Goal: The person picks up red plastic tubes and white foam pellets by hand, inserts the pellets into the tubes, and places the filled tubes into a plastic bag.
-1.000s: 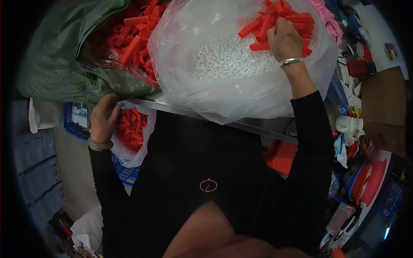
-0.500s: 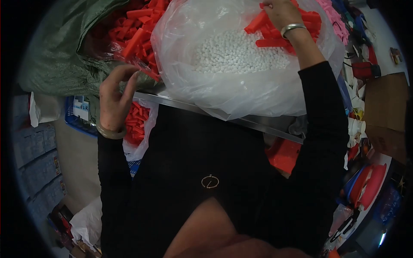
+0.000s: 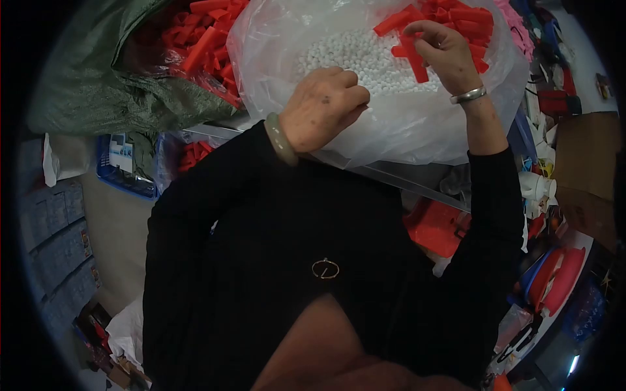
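My right hand [image 3: 450,62] has its fingers curled in a pinch at the top of a red plastic piece [image 3: 415,64], a short strip or tube. That piece hangs over the white pellets [image 3: 349,58] in a large clear plastic bag [image 3: 391,137]. Several more red pieces [image 3: 466,23] lie beyond my hand, on the bag's far right side. Closed with its knuckles up, my left hand [image 3: 326,107] is above the bag's near side, beside the pellets. Its fingertips are hidden, so whatever they hold cannot be seen.
A green woven sack [image 3: 78,85] full of red pieces [image 3: 202,45] stands on the left. The metal table edge [image 3: 417,186] runs below the bag. A blue basket [image 3: 124,179] and a red container [image 3: 433,228] are lower down. A cardboard box [image 3: 587,176] is on the right.
My left hand has moved right from beside the green sack to the pellet bag and closed. My right hand has come back from the red pile toward me, with a red piece at its fingertips.
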### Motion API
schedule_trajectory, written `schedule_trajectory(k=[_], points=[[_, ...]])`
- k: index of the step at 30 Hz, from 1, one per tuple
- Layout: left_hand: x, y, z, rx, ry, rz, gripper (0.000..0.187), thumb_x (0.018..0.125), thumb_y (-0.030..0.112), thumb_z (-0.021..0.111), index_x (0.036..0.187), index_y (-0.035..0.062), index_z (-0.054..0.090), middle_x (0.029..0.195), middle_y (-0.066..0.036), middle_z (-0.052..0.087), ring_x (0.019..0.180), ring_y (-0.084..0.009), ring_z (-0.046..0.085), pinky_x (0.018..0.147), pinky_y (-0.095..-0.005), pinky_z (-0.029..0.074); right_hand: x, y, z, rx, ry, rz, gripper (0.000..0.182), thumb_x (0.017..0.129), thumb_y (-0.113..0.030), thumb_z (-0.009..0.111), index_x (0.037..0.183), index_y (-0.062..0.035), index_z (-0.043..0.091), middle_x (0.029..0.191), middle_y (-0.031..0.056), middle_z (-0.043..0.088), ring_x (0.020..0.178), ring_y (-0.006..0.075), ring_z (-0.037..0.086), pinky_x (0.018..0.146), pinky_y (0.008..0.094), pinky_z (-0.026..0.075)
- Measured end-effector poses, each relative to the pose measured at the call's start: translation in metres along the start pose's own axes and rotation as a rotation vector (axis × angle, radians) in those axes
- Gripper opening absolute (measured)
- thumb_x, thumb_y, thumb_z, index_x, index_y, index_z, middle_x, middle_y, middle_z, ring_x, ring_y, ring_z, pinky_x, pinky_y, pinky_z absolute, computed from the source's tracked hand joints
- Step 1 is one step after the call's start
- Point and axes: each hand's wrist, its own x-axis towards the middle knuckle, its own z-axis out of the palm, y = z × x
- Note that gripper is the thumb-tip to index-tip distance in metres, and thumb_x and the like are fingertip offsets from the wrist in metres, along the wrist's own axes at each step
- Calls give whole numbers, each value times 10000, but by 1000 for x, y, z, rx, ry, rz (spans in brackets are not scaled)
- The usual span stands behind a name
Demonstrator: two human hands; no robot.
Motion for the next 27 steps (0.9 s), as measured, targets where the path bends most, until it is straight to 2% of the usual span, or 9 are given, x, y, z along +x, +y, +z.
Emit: schedule_trajectory(k=[3,6,7,11,15,17,21,25,27], points=[[5,-4,25,48,-104,-52,150,730,142,711,822,70,617,791,-87,592,801,-285,581,741,-407,462,-9,-7,9,-207,-57,-184,137,834,-115,591,897,-5,644,752,165,647,655,281,622,611,378,499],[6,-10,38,97,-146,-44,129,727,92,707,808,70,608,798,-72,584,780,-271,564,709,-391,469,-23,-10,31,-277,-234,-86,124,821,-75,582,889,18,626,735,181,624,676,303,616,646,376,497],[5,-11,42,97,-148,-43,129,727,92,707,808,70,608,798,-72,584,780,-271,564,709,-391,469,-28,-12,37,-333,-311,2,133,832,-86,597,901,24,627,788,132,607,704,239,594,666,342,484],[3,-15,50,115,-280,-144,105,719,89,690,780,64,608,810,-78,592,802,-282,578,721,-399,472,-40,9,62,-351,-275,-6,113,819,-80,600,855,27,604,829,150,606,774,283,601,710,364,485],[1,-22,53,41,-303,-160,97,720,87,679,789,69,613,822,-89,595,808,-290,592,721,-409,475,-42,6,64,-306,-130,21,126,806,-36,564,920,13,543,858,196,590,844,365,584,754,420,478],[2,-21,53,50,-300,-135,104,722,81,674,804,71,612,823,-89,596,808,-291,594,717,-410,476,-42,-1,58,-565,-31,-67,149,794,-5,547,937,10,508,873,220,602,860,391,598,757,458,477],[9,-16,54,131,-343,-55,83,737,85,616,813,63,641,805,-117,630,824,-309,621,731,-416,503,-43,5,62,-716,-220,86,126,793,-3,529,915,3,498,882,233,612,853,402,613,753,478,483],[13,-24,44,73,-300,-49,102,728,78,622,829,65,632,785,-110,626,803,-306,619,713,-420,494,-47,0,65,-803,-253,53,191,764,-1,562,955,-19,556,918,187,648,896,350,646,791,424,513],[21,-33,26,179,-31,-6,147,725,92,636,867,61,615,819,-111,610,789,-296,604,688,-426,473,-51,-2,66,-807,-251,34,186,772,-2,555,957,-20,557,920,185,649,886,349,648,790,427,513]])
